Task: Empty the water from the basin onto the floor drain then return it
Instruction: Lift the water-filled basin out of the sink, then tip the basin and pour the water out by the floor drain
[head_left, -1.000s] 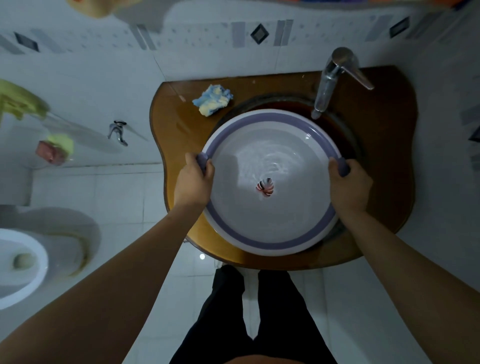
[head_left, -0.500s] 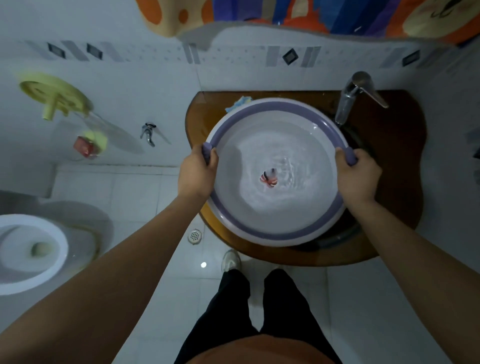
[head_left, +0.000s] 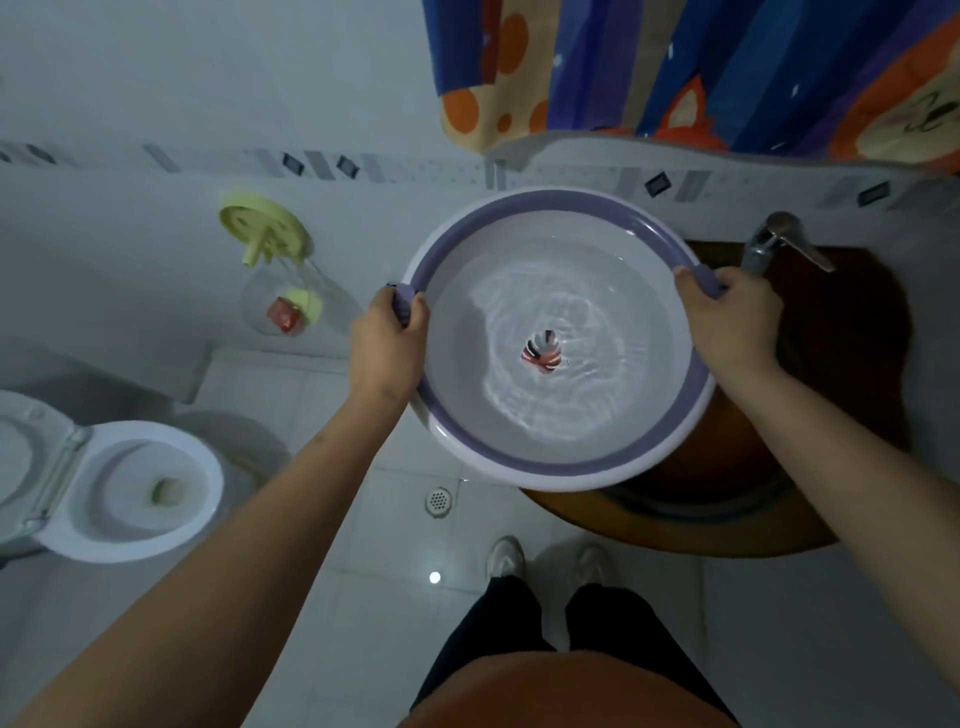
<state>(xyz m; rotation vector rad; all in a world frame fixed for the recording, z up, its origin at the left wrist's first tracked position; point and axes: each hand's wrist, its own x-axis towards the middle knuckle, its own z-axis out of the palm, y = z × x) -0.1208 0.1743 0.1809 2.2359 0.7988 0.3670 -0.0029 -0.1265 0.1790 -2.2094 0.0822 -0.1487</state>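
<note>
- A person holds a round white basin (head_left: 558, 467) with a purple-banded rim level at about waist height, partly over the brown sink counter (head_left: 727, 519) and partly out over the tiled bathroom floor.
- The left hand (head_left: 387, 345) is wrapped around the purple handle on the basin's left rim, fingers curled under and thumb on top; the right hand (head_left: 730, 317) is closed the same way on the opposite handle, just in front of the chrome faucet (head_left: 769, 241).
- Water (head_left: 550, 364) rippling in rings covers the basin's bottom, over a small red, white and dark motif at its centre; none appears to have been poured out.
- The floor drain (head_left: 439, 500), a small round grate, lies in the white tiles below the basin's near-left edge, between the counter and the toilet (head_left: 130, 488), whose seat is raised.
- Judged from this view, the lift off the counter is done; carrying the basin clear to the left, tipping it toward the grate, and setting it back on the counter all remain.
- The basin looks broad and shallow, so the water could slop over the rim if it tilts before it is over the drain.
- The person's shoes stand on the tiles just right of the drain, close enough that a fast pour might splash them.
- A bright patterned curtain (head_left: 701, 73) hangs above the counter.
</note>
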